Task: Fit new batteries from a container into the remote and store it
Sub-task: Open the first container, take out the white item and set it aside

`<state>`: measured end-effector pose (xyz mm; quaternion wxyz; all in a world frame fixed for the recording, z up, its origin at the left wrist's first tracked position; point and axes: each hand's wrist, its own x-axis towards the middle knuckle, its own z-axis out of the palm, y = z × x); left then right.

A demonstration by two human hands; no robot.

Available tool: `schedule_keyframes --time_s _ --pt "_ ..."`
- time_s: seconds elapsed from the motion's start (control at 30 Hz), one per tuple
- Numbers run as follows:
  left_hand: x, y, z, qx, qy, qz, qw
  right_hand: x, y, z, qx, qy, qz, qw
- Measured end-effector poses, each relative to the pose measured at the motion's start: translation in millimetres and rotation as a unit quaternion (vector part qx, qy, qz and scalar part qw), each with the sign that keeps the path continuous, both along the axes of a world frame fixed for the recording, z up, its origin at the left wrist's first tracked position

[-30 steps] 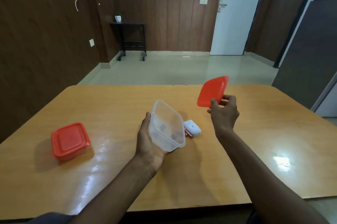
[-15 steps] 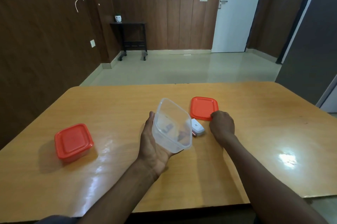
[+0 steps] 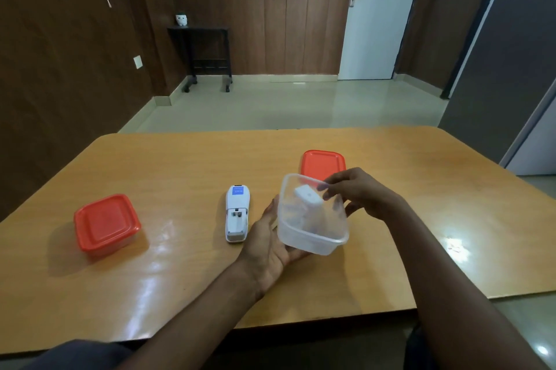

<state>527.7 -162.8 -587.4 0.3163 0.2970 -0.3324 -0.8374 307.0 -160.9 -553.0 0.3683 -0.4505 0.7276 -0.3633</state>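
Note:
My left hand (image 3: 266,244) cups a clear, lidless plastic container (image 3: 313,226) from below and tilts it toward me. Its contents are blurred. My right hand (image 3: 359,193) hovers over the container's far rim with fingers apart, holding nothing. A small white piece (image 3: 308,195) shows through the clear wall near my fingertips; I cannot tell whether it lies inside or behind. The white remote (image 3: 237,213) lies face down on the table left of my left hand, its battery bay uncovered. The container's red lid (image 3: 323,162) lies flat behind it.
A second container with a red lid (image 3: 106,223) stands shut on the left of the wooden table (image 3: 180,279). The table's near edge runs just below my forearms. Beyond the far edge are bare floor, a small dark side table and a white door.
My right hand put the red lid down on the table, then lifted to the container's rim. The container shifted right in my left hand, uncovering the remote.

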Motion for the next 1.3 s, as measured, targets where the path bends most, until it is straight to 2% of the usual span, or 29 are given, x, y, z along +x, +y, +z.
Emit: schedule_keyframes --time_s 0.17,0.27,0.4,0.47,0.57,0.63,0.73,0.83,0.9,0.97,1.1,1.3 --pt "-14 11 -8 -0.034 -0.126 -0.036 0.991 -30 11 0 0.03 0.078 -0.058 0.995" --pt "-17 17 -7 -0.039 -0.149 -0.064 0.986 -39 16 -9 0.036 0.135 -0.096 0.985" --pt "-17 13 -9 -0.039 -0.149 -0.049 0.987 -48 15 -15 0.029 0.178 -0.129 0.975" --pt "-14 11 -9 -0.054 -0.163 -0.038 0.984 -45 14 -14 0.023 0.269 -0.121 0.955" --pt "-8 6 -11 -0.108 -0.222 0.002 0.969 -27 11 -11 -0.066 0.373 -0.118 0.918" --pt "-2 1 -14 -0.214 -0.314 0.02 0.925 -10 5 -11 -0.131 0.409 -0.079 0.9" --pt "7 -5 -16 -0.372 -0.416 0.026 0.829 20 -4 -12 -0.163 0.473 0.027 0.865" --pt "11 -9 -22 -0.439 -0.443 0.035 0.781 49 -11 -13 -0.114 0.539 0.099 0.829" --pt "12 -13 -24 -0.482 -0.446 0.036 0.753 62 -15 -16 -0.06 0.594 0.111 0.794" --pt "9 -18 -23 -0.527 -0.463 0.017 0.713 71 -19 -19 -0.017 0.621 0.111 0.775" --pt "1 -30 -22 -0.568 -0.526 -0.066 0.63 76 -23 -20 -0.008 0.592 0.101 0.799" --pt "-1 -35 -23 -0.596 -0.58 -0.107 0.545 69 -22 -27 0.0 0.581 0.107 0.807"
